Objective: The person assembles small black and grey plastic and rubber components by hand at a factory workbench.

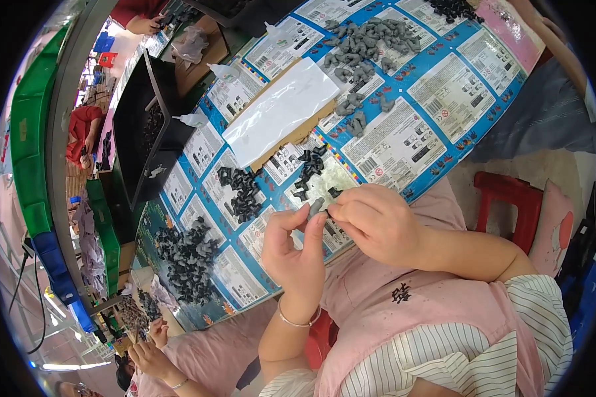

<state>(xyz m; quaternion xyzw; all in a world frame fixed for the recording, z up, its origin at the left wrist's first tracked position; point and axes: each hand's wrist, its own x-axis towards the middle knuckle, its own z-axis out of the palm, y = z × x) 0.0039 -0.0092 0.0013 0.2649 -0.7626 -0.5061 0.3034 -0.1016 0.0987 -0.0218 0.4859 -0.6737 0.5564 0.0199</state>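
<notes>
My left hand [293,246] pinches a small grey plastic piece [316,207] between thumb and fingertips, above the near edge of the table. Close against it, my right hand [377,223] has its thumb and fingers pressed together at the grey piece. What sits in the right fingertips is mostly hidden; a little dark part [334,193] shows just beyond them, and I cannot tell whether it is held. Small black parts [309,171] lie loose just past my hands, with another black heap [242,192] to their left.
Grey pieces [371,43] are heaped at the far side. A white sheet on cardboard [281,109] lies mid-table. Black-and-grey pieces [187,258] pile up at the left, near a deep black bin [153,132]. A co-worker's hands [151,351] work at lower left. A red stool [510,208] stands right.
</notes>
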